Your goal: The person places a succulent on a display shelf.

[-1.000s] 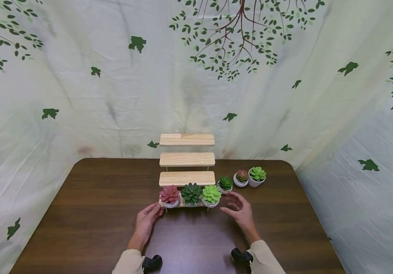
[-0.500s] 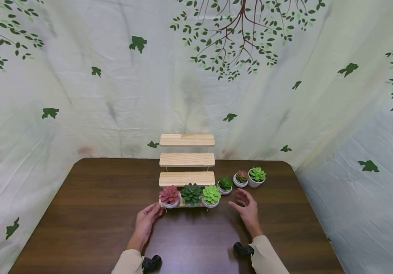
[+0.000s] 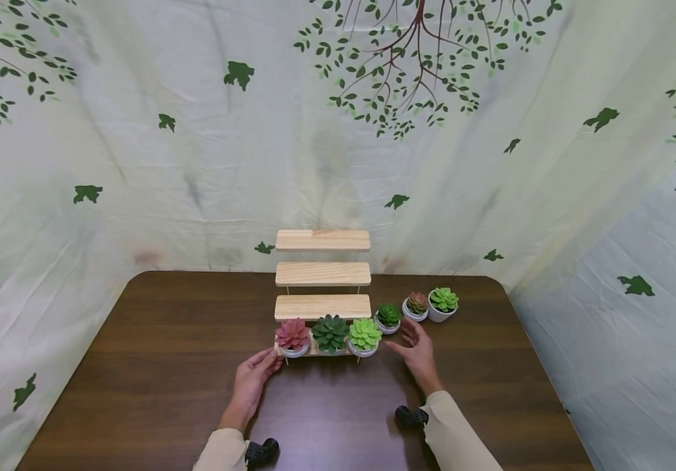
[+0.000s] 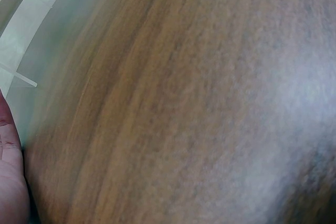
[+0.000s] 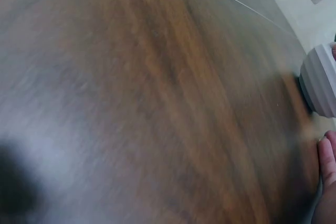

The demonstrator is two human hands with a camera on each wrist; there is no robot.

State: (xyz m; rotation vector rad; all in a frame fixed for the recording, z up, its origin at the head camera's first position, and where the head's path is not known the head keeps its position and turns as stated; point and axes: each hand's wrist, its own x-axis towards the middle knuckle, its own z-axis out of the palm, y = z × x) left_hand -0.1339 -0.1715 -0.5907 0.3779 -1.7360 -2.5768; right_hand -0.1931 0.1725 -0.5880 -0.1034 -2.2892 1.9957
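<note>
My left hand point(image 3: 252, 376) rests at the left end of the lowest plank of a tiered wooden shelf point(image 3: 322, 307), its fingers extended against the plank. On that plank stand a pink potted succulent point(image 3: 293, 335), a dark green one point(image 3: 330, 333) and a light green one point(image 3: 364, 335). Close to the table, my right hand point(image 3: 419, 356) is spread beside a small green potted succulent point(image 3: 388, 318), thumb and fingers apart. In the right wrist view, a ribbed white pot point(image 5: 320, 80) stands near my fingers at the right edge. Whether they touch it is hidden.
Right of the shelf, a reddish-brown potted succulent point(image 3: 416, 305) and a bright green one point(image 3: 444, 301) stand on the dark wooden table point(image 3: 184, 353). The shelf's upper planks are bare. A leaf-patterned curtain point(image 3: 208, 163) hangs behind the table.
The right hand has drawn right, away from the light green succulent, then risen slightly toward the small green and reddish-brown pots. My left hand stays at the shelf's left end.
</note>
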